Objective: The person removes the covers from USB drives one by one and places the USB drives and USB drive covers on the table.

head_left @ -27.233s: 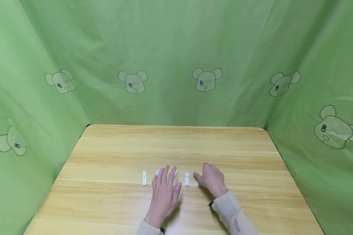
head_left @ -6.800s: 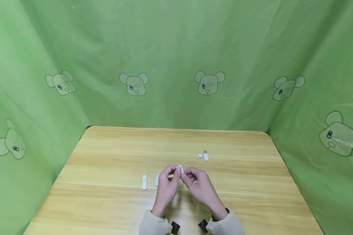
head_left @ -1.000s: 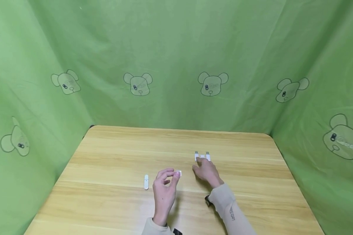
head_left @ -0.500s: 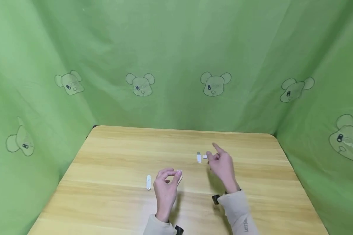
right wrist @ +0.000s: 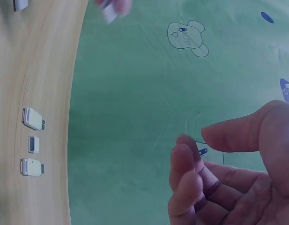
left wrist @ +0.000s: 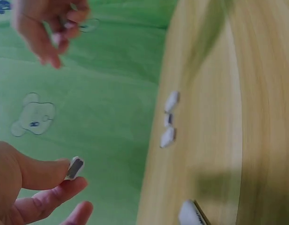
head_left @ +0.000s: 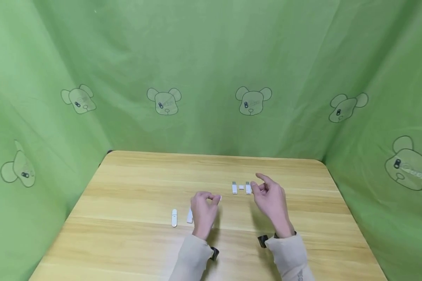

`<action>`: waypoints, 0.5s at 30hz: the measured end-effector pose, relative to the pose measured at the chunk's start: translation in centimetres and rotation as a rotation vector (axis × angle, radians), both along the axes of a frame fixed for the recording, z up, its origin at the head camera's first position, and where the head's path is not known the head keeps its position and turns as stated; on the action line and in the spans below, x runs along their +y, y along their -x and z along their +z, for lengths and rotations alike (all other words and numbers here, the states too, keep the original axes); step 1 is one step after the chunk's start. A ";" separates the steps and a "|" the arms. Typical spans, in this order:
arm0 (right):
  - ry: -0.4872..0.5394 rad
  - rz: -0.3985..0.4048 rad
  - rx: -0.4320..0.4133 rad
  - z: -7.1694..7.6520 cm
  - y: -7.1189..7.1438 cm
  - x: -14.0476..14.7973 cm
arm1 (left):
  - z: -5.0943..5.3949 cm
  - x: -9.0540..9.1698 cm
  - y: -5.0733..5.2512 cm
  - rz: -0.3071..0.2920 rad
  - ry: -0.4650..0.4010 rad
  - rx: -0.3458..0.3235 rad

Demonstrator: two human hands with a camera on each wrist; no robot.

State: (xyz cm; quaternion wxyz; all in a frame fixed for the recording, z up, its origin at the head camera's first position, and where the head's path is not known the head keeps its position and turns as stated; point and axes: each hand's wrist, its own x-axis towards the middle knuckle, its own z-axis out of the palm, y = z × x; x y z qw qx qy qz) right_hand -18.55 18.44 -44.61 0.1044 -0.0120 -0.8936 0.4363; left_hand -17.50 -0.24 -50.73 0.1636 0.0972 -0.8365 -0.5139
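Observation:
My left hand [head_left: 204, 214] pinches a small white USB stick cap [left wrist: 75, 168] between thumb and index finger, above the table. In the left wrist view the cap's dark opening shows. My right hand [head_left: 272, 201] holds nothing; its fingers are loosely bent, thumb and index apart, near the right one of two uncapped white USB sticks. That right stick [head_left: 248, 189] and the left stick [head_left: 234, 189] lie parallel, metal plugs pointing away. Between them is a loose white cap [head_left: 241, 187], also visible in the right wrist view.
Left of my left hand lies a white stick with rounded ends [head_left: 174, 217]. Another white stick [head_left: 190, 216] is partly hidden behind that hand. The wooden table [head_left: 133, 175] ends at green cloth walls [head_left: 211, 128] at the back and sides.
Earlier, the sticks lay in one row; two now lie uncapped farther back. In the last second my right hand drew away rightward from them. My left hand moved forward, still pinching the cap.

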 end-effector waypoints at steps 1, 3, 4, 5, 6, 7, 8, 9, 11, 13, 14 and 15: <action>0.005 -0.002 0.011 0.0 -0.1 0.0 | -0.2 0.1 0.5 -0.002 0.014 -0.013; 0.014 -0.004 0.034 0.0 -0.4 0.0 | -0.7 0.4 1.4 0.000 0.031 -0.043; 0.020 -0.004 0.045 0.0 -0.6 -0.1 | -1.0 0.5 1.9 0.003 0.038 -0.060; 0.023 -0.002 0.056 -0.1 -0.8 -0.1 | -1.2 0.6 2.3 0.006 0.038 -0.085; 0.027 0.001 0.066 -0.1 -0.9 -0.1 | -1.4 0.8 2.7 0.011 0.043 -0.108; 0.030 0.007 0.078 -0.2 -1.1 -0.2 | -1.6 0.9 3.1 0.012 0.049 -0.130; 0.025 0.010 0.088 -0.2 -1.2 -0.2 | -1.8 1.1 3.5 0.015 0.058 -0.149; 0.019 0.016 0.097 -0.3 -1.4 -0.3 | -1.9 1.2 3.9 0.017 0.066 -0.167; -0.002 0.030 0.119 -0.4 -1.7 -0.4 | -2.2 1.5 4.7 0.021 0.093 -0.197; -0.029 0.042 0.145 -0.5 -2.0 -0.6 | -2.5 1.9 5.5 0.021 0.134 -0.215; -0.041 0.046 0.155 -0.6 -2.1 -0.6 | -2.6 2.0 5.9 0.022 0.152 -0.224; -0.045 0.054 0.165 -0.6 -2.3 -0.7 | -2.7 2.2 6.2 0.023 0.167 -0.233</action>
